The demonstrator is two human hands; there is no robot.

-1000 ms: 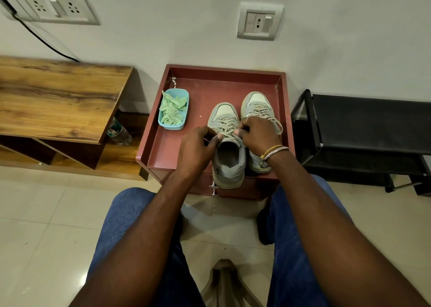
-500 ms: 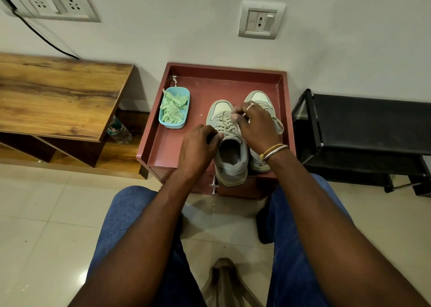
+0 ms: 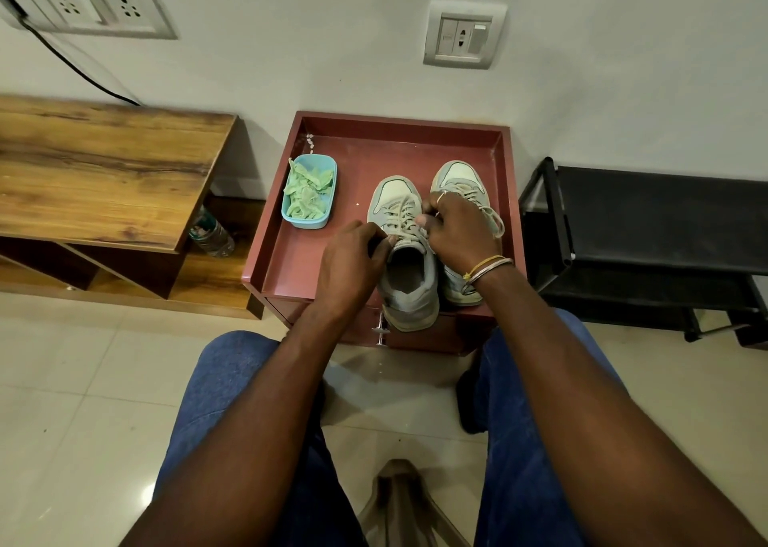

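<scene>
Shoe (image 3: 394, 192) stands on the stand (image 3: 399, 122) at mid near edge, with its heel overhanging that edge. Its long axis runs near edge to far edge and the toe points at the wall. A second shoe (image 3: 457, 172) lies parallel, touching on the right.

Left hand (image 3: 353, 266) is curled, its thumb pinching what appears to be the laces (image 3: 405, 216) at the near-left end of the lacing. Right hand (image 3: 457, 235) is curled over the lacing's right side, fingers closed on a lace — the exact strand is hidden.

Judgement: the lacing lies between the hands and ahead of both grips, along the shoe's axis. The right hand sits nearer the toe-side rows, so the next pull falls to it — across the tongue, not along it.

Tub (image 3: 309, 191) is by the left edge, well apart.
</scene>
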